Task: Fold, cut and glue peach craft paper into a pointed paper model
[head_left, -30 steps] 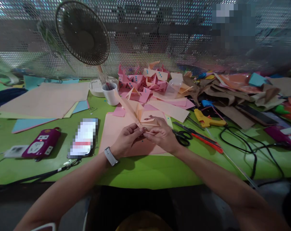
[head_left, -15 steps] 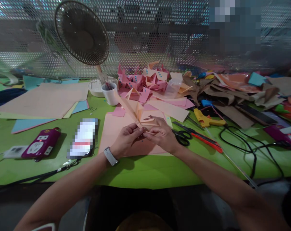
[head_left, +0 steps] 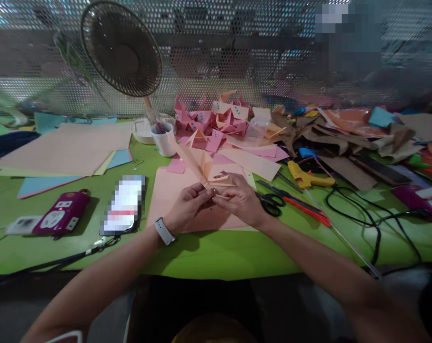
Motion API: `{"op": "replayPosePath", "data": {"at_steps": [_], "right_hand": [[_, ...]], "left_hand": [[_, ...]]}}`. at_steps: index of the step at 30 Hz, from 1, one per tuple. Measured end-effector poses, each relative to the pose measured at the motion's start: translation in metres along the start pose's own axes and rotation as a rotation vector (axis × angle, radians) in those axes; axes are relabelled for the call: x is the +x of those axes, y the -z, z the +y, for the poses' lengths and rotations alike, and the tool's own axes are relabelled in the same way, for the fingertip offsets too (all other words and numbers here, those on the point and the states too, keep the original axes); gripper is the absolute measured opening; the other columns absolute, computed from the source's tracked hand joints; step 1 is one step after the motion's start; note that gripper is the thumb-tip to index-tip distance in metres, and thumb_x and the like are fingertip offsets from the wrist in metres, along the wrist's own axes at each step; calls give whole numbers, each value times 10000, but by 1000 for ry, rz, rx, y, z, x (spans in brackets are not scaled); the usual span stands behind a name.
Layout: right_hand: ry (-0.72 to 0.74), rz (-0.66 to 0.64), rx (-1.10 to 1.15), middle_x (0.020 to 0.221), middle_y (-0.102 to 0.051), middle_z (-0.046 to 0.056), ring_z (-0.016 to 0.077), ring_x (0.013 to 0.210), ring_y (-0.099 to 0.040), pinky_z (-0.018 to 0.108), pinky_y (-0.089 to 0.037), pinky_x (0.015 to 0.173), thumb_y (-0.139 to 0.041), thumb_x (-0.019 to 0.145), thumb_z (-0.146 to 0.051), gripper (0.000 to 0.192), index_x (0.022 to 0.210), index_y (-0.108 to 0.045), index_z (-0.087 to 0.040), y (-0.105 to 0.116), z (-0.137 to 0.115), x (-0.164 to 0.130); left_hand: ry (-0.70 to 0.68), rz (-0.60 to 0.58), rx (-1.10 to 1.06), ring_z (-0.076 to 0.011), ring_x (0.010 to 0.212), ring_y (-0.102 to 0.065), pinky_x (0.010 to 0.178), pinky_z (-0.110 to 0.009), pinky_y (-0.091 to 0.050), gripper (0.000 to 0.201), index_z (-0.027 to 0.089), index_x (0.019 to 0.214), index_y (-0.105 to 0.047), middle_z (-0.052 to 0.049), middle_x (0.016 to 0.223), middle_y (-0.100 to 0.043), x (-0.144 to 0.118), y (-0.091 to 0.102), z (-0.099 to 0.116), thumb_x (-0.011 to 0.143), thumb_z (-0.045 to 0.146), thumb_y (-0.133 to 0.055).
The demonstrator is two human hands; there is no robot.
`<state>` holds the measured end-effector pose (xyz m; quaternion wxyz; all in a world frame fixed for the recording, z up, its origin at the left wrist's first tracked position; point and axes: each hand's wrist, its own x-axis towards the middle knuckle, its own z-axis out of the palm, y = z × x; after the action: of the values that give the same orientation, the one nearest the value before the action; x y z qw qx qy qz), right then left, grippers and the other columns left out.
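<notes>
Left hand (head_left: 187, 206) and right hand (head_left: 239, 202) both pinch folded paper (head_left: 205, 169), fingertips meeting at its near tip. Paper sits just above pink sheet (head_left: 165, 190) on tabletop (head_left: 216, 252). Long side runs away, up-left toward cup (head_left: 165, 138). Scissors (head_left: 283, 200) just right of right hand.

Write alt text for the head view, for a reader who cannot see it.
Both hands, left hand and right hand, pinch a folded peach paper piece over a pink sheet on a green table. Scissors and a yellow glue gun lie to the right, a phone to the left, a fan behind.
</notes>
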<state>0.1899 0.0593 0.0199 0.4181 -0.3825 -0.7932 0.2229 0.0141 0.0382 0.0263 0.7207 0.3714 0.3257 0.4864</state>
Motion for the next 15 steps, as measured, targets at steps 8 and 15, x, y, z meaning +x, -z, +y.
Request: {"op": "replayPosePath", "data": {"at_steps": [8,15], "right_hand": [[-77,293,273,1275,-587,95,235,1216,-542,418,-420,1055,-782,746,-363,335,1015,-631,-232,2,-4,3],[-487,-54,744,832,-710,29,167,735,-649,303,-541,674,-804,688,-464,398,945,-682,-185,-10,-2,4]], "left_hand": [[-164,143,-73,-85,785,-646,808,-198,-502,242,158,832,-704,5,826,-708,3,1,3,692,295,-845],[-217,159,-124,-90,791,-636,821,-210,-494,239,169,793,-710,13,810,-703,3,-5,0,655,288,-865]]}}
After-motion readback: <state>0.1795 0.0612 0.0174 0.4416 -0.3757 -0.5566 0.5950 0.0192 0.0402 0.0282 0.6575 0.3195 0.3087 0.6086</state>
